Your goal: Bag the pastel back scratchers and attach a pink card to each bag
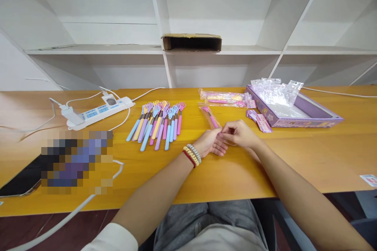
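A pink back scratcher (212,118) with a small claw-shaped head lies inside a clear plastic bag, its claw end pointing away from me. My left hand (211,141) holds the bagged scratcher near its lower end, thumb on top and fingers curled below. At that same end, the thumb and fingers of my right hand (238,133) pinch the plastic bag; the exact grip is partly hidden. To the left lies a pile of loose back scratchers (160,123) in blue, purple, yellow and pink. Several bagged scratchers (225,99) are stacked beyond my hands.
Right of my hands are printed cards (263,122) and a purple box (309,122) with clear bags (278,91) in it. A white power strip (100,113) with cables and a black phone (22,176) lie left. A cardboard box (192,43) sits on the shelf.
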Available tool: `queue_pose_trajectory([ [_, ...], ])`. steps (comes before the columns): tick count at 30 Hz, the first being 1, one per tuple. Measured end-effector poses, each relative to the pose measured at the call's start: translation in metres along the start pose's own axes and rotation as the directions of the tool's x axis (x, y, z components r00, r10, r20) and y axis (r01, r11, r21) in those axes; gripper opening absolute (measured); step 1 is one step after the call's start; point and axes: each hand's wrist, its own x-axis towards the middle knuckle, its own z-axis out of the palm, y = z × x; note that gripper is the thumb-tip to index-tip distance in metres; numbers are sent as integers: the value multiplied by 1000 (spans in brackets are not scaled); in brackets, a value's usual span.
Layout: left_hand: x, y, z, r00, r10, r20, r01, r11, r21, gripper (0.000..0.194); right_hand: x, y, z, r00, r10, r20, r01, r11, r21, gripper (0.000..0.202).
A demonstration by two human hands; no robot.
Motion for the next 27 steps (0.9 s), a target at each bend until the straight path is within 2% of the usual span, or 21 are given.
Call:
queue_pose_trajectory([
  [2,-2,3,-3,994,25,-109,-7,987,160,60,0,0,-3,1000,25,-10,-24,998,49,20],
  [3,-3,4,-5,974,109,-198,-52,960,276,60,0,0,-4,999,41,-17,-39,996,79,21],
  [4,-5,5,-8,923,249,-292,-113,903,415,57,0,0,-4,998,59,-24,-56,992,115,22],
  [5,-6,6,-12,833,423,-358,-170,810,561,50,0,-1,-5,996,78,-31,-73,985,156,23],
  [6,-7,6,-16,717,590,-371,-212,692,691,41,0,-1,-5,995,98,-38,-88,976,199,24],
  [7,-8,7,-21,607,720,-337,-236,568,789,31,0,0,-5,992,115,-44,-101,966,239,24],
  [8,-9,7,-25,534,801,-271,-258,459,850,22,0,0,-5,991,129,-45,-111,955,275,24],
  [9,-9,7,-30,499,847,-185,-290,364,885,14,0,0,-5,989,138,-45,-117,945,305,24],
  [10,-9,7,-33,488,869,-83,-333,273,903,10,1,1,-5,989,142,-45,-120,936,330,24],
  [13,-7,6,-37,467,854,230,-444,2,896,26,1,4,-5,989,143,-39,-118,919,377,24],
  [15,-6,5,-36,447,825,347,-474,-111,874,32,2,6,-6,988,149,-45,-119,912,392,25],
  [17,-4,3,-32,406,834,374,-478,-155,865,32,2,6,-6,986,157,-60,-119,905,409,25],
  [22,3,0,-27,240,898,369,-501,-211,839,10,5,3,-7,983,155,-100,-91,880,465,25],
  [25,5,-1,-28,183,923,339,-551,-189,813,7,5,2,-9,978,159,-137,-76,876,476,23],
  [27,5,-1,-29,166,939,301,-570,-158,806,7,4,4,-11,979,150,-137,-63,865,498,20],
])
